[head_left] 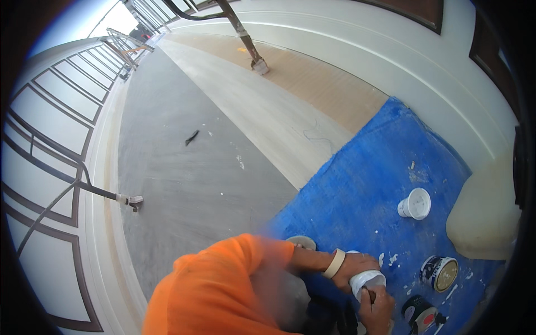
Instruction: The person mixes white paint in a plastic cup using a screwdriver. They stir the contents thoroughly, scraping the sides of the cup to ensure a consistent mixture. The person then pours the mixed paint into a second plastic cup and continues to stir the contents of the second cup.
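- The bare right hand (378, 310), nearest the lower edge, is closed on what looks like a dark, slim handle (371, 296) at the cup's mouth; its far end is hidden.
- The bare left hand (357, 267), with a beige ring-shaped band (335, 263) at its wrist, grips the round white plastic cup (367, 278) by its side. Whether the cup's base touches anything cannot be told.
- Its mouth leans toward the right hand, so a hard push on the handle or a loosened left grip could tip or spill whatever is inside.
- Just beyond the right hand lies a black container with a red disc (420, 314); a swinging elbow or wrist could knock it.
- Near it sits a round tin with a gold-coloured lid (445, 276) on the wrinkled blue sheet (357, 178); a snagged fold could shift both.
- Farther off, a second white plastic cup (416, 204) shows its open mouth; a dragged sheet could topple it.
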Action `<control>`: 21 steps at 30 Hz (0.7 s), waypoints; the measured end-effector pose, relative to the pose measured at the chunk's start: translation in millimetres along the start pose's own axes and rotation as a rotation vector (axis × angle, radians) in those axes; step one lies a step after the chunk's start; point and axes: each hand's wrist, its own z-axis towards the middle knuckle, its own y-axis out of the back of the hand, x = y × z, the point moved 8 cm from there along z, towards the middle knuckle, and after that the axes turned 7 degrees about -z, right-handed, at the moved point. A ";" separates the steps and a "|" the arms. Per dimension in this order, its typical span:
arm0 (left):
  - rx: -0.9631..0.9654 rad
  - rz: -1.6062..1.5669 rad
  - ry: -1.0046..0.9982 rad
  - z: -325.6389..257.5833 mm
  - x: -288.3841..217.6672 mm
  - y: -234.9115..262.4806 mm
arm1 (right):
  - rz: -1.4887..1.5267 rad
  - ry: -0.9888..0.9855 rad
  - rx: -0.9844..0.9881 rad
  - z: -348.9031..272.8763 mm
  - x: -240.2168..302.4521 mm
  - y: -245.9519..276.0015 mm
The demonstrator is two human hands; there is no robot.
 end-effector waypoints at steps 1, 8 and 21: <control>-0.020 -0.007 -0.011 2.2 -2.1 -0.3 | 0.062 0.041 -0.110 1.5 -1.5 -3.6; -0.003 -0.003 0.004 3.1 2.1 -3.6 | -0.069 0.062 -0.052 -1.2 1.7 7.7; -0.034 -0.009 0.005 -3.6 0.0 -2.7 | 0.021 0.069 -0.344 3.3 5.1 11.4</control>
